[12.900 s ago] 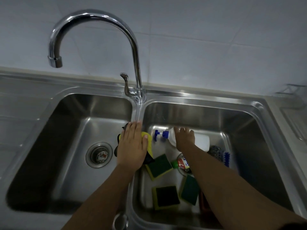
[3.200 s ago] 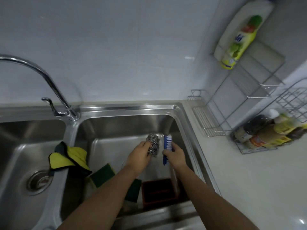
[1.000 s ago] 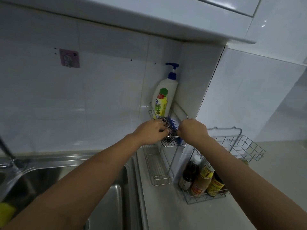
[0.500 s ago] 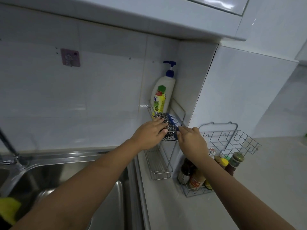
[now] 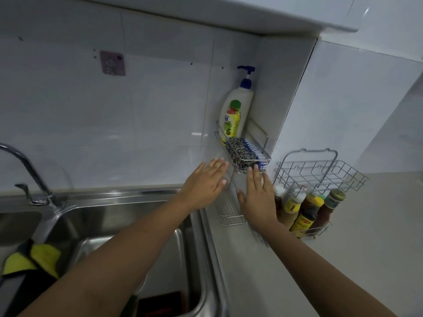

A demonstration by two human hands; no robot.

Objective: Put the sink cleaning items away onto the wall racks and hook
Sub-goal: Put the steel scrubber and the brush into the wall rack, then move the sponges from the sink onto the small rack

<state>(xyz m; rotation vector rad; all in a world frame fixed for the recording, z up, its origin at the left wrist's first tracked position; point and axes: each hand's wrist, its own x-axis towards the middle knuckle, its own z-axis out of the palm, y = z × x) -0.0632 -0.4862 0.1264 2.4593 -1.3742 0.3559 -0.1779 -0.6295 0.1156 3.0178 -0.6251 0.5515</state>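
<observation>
Both hands are now coming back empty from the upper wall rack (image 5: 263,156), where half a second ago they were still settling the scourer and brush. Nearest the camera, a yellow-and-black cloth (image 5: 29,261) is lying over the sink (image 5: 201,225) divider, and something dark red is showing in the right basin. Further out, the left hand (image 5: 203,184) and right hand (image 5: 257,197) are hovering flat, fingers spread wide, holding nothing. Beyond them the steel wool scourer (image 5: 238,154) and blue brush (image 5: 254,148) are sitting in that rack, in front of the pump bottle (image 5: 240,99) and a small yellow bottle (image 5: 232,121). The lower rack (image 5: 229,211) is looking bare, as is the pink wall hook (image 5: 112,63). This placing step is apparently finishing; next comes reaching back down to the sink, likely for the cloth or the remaining items.
</observation>
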